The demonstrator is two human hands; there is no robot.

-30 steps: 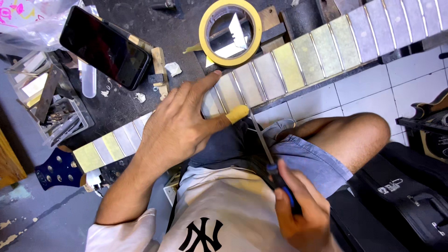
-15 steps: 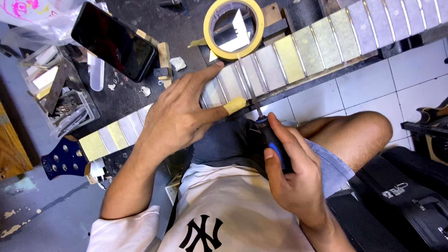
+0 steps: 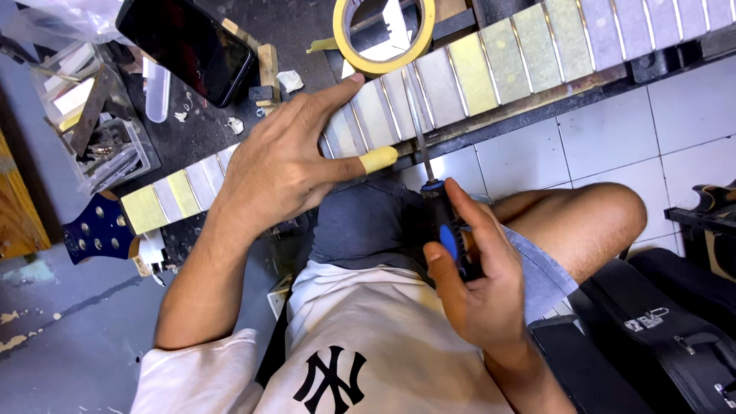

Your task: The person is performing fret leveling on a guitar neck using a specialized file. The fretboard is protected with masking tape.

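So my left hand [image 3: 284, 165] is spread flat on the taped guitar neck [image 3: 475, 65], pinning it to the bench, taped thumb at the edge. Right hand [image 3: 475, 284] is wrapped snug around the blue-handled file [image 3: 433, 195], tip on a fret. I'd keep strokes short and square, staying off the tape.

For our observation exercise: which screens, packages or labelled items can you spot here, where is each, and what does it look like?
Phone: top left on the dark bench, black rectangle, screen dark.
Clear plastic box: far left, see-through, holding small metal tools.
Black case: lower right on the floor, metal latch.
No signs visible.
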